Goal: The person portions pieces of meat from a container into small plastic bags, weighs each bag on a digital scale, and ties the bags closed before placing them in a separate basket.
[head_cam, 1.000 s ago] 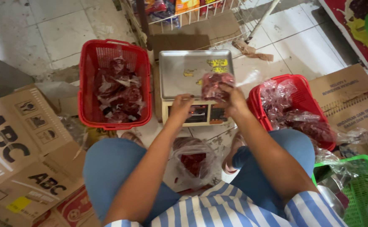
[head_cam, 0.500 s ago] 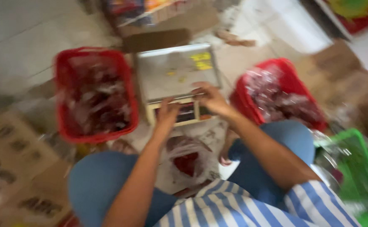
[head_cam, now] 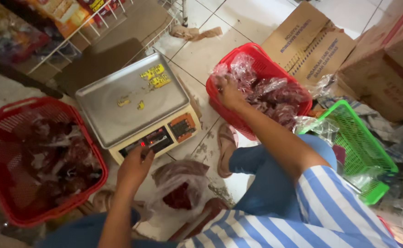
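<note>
Head view: weighing bagged dark-red goods, between one bag and the next.

I saw the right hand (head_cam: 230, 93) reaching into the red basket on the right (head_cam: 256, 50), fingers curled down among the clear bags of dark-red pieces (head_cam: 275, 94); whether it gripped one I could not tell. The left hand (head_cam: 134, 166) rested loosely closed at the front panel of the digital scale (head_cam: 132, 103), whose steel tray stood bare. I judged the picking step in hand; the next move called for one bag lifted out and set on the tray.
</note>
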